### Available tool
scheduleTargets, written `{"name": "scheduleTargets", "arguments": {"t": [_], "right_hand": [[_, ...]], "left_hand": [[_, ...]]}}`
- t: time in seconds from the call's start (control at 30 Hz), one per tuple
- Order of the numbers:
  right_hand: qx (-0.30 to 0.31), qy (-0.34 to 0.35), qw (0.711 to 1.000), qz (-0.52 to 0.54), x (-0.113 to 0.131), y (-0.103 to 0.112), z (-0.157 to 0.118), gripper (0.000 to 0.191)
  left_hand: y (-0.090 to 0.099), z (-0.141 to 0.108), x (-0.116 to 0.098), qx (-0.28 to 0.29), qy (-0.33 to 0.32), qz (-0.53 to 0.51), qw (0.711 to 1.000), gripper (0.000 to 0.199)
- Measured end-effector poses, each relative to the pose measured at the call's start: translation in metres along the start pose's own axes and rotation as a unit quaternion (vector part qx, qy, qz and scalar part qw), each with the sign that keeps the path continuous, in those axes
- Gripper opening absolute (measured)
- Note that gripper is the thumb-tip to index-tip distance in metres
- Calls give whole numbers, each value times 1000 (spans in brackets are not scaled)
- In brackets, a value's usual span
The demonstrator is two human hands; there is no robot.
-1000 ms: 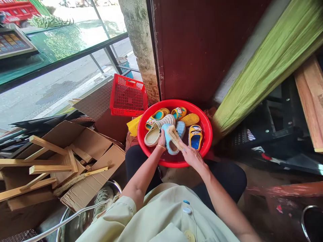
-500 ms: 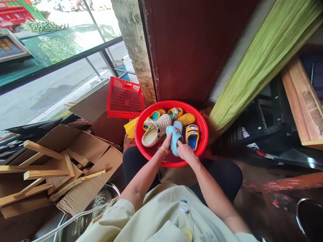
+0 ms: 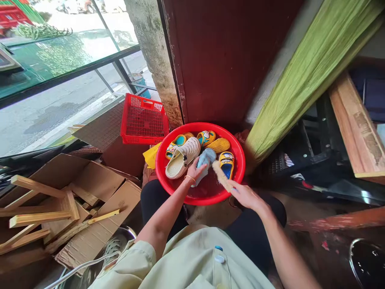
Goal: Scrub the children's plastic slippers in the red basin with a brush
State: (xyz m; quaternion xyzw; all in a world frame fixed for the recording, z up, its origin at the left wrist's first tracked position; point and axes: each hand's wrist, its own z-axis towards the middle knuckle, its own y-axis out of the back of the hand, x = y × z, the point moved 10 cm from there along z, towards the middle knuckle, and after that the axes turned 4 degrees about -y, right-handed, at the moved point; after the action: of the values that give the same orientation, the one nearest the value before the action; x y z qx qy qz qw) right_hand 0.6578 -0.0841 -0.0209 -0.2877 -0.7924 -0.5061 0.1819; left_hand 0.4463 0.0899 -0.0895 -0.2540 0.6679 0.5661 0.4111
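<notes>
In the head view, a round red basin [image 3: 159,170] holds several wet clogs and some water. My left hand [image 3: 195,173] grips a small light blue clog [image 3: 203,159], tilted over the near side of the basin. Beside it, my right hand [image 3: 245,196] has its fingers closed on a pale scrubbing brush [image 3: 221,176], apart from the blue clog. A larger white clog [image 3: 184,157] lies to the left. Yellow clogs with cartoon fronts lie around the back, one with a blue inside [image 3: 226,163] on the right. A second blue piece [image 3: 211,153] is partly hidden.
Behind the basin to the left stands a red plastic crate [image 3: 144,120]. Cardboard [image 3: 120,200] and an upturned wooden stool [image 3: 45,200] fill the left. A green curtain [image 3: 285,104] hangs on the right, before a dark red panel [image 3: 216,60].
My right hand has come out of the blue clog's opening and moved right, with the brush now showing. The left hand still holds the clog, which is turned differently.
</notes>
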Motion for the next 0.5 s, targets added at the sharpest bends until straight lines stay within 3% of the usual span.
{"name": "scheduleTargets", "arguments": {"t": [0.13,0.27,0.33,0.5], "right_hand": [[-19,-80,983,163,-25,-5,17,68],[-32,-95,963,252,-19,-26,48,71],[-18,-107,958,265,-16,-35,61,69],[8,-119,961,251,-16,-44,79,68]], "left_hand": [[-19,-14,-6,67,-13,121,990,85],[-49,-35,-9,180,-73,309,931,85],[-56,-40,-4,216,-75,335,914,87],[-57,-30,2,250,-50,323,911,91]]}}
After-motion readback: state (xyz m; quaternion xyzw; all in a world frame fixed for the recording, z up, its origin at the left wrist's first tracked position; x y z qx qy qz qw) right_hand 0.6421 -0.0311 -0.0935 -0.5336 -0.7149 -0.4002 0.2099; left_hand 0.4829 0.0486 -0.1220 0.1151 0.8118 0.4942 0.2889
